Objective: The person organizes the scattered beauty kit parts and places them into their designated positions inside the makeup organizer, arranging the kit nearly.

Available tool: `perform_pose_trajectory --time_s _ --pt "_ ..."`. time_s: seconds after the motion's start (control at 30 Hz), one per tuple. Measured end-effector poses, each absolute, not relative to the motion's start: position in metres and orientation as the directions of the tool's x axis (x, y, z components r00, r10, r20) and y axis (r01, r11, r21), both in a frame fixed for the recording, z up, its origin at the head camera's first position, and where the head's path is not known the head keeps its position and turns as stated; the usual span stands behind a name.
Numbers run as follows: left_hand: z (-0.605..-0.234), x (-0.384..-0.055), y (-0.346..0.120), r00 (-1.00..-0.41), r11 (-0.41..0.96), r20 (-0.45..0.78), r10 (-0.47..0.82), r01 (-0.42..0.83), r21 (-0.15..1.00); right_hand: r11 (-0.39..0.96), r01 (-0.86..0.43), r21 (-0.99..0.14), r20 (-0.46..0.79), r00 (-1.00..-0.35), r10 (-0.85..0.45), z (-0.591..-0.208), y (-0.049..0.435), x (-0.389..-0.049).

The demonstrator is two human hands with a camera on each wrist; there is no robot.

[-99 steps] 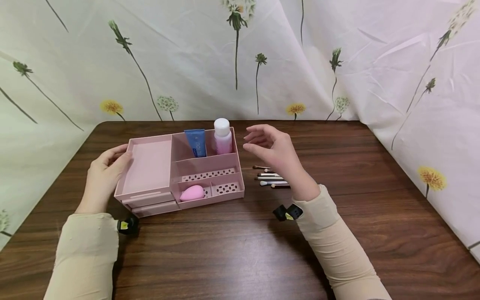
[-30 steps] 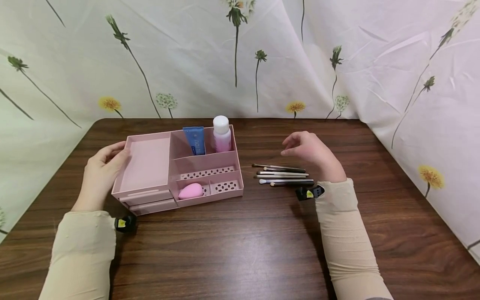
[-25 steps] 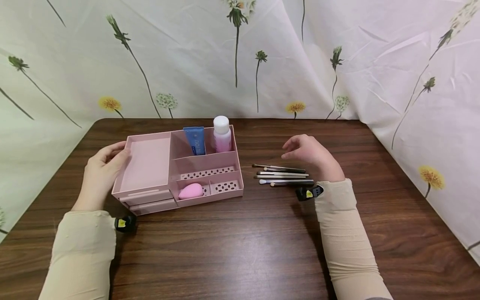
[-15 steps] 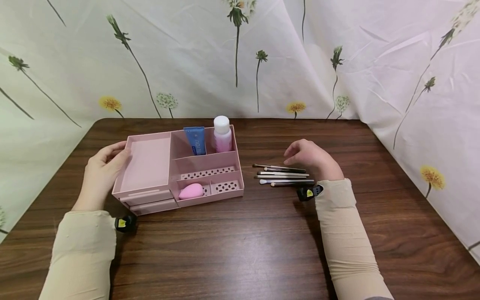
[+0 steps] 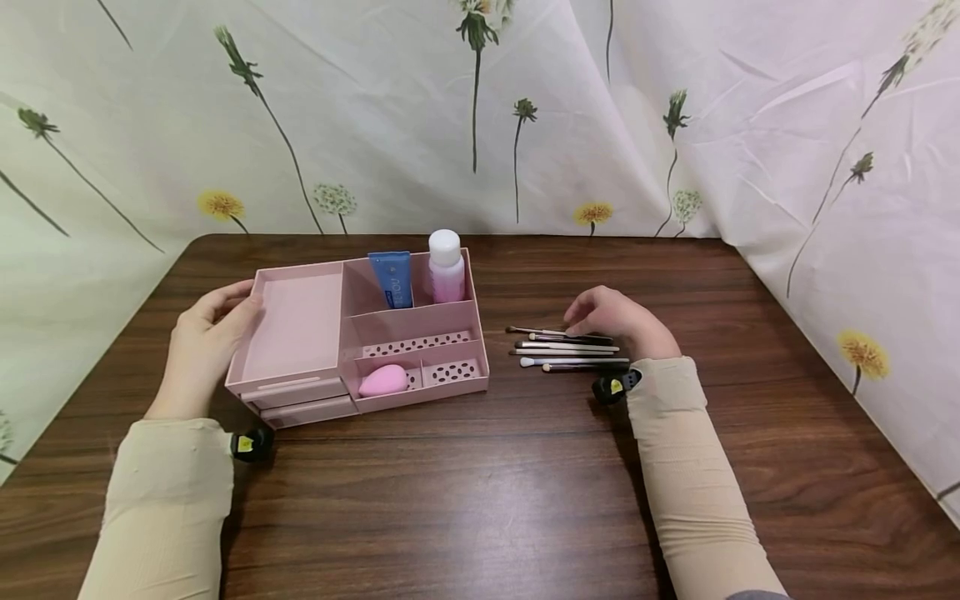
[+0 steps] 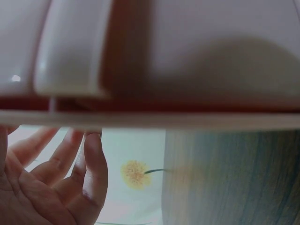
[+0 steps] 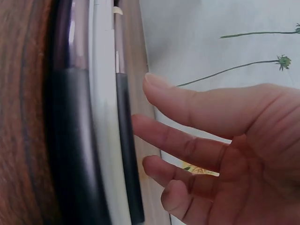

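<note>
When lifting the brushes [image 5: 566, 352] lying on the worktop [image 5: 405, 508] beside the pink box [image 5: 296, 325], expect light, stiff, maybe slippery handling, best pinched mid-handle, with right grip [image 5: 622, 320] apart near them and left grip [image 5: 206, 343] holding the box

Pink organizer [image 5: 296, 325] upright, slim brushes [image 5: 573, 352] beside

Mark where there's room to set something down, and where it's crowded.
Bare: the table before the organizer, between left sleeve and right sleeve; the strip between right hand and cloth; the stretch right of the right sleeve; the organizer's left tray and middle compartment. Crowded: its back compartment, holding tube and bottle, and where brushes lie close beside the right hand.
</note>
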State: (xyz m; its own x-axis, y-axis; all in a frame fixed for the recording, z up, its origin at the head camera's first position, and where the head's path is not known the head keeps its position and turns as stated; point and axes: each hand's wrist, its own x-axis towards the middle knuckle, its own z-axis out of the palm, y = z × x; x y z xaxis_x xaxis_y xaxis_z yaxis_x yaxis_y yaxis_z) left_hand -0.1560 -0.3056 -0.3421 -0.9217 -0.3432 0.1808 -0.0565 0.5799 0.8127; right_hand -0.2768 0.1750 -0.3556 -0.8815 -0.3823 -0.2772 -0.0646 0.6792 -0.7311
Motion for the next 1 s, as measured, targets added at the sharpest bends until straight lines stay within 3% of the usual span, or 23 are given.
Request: perform_pose_trajectory --time_s 0.27,1.0 --pt "-0.3412 -0.1548 -0.3055 -0.925 0.584 0.174 -0.337 -0.061 0.809 0.719 -0.127 -0.683 -0.268 -0.872 -0.409 -0.3589 0.1732 -0.2805" --pt "-0.3417 -0.1554 -0.3065 -0.929 0.585 0.158 -0.334 -0.073 0.808 0.698 -0.184 -0.692 -0.288 -0.816 -0.501 -0.3645 0.1731 -0.2846"
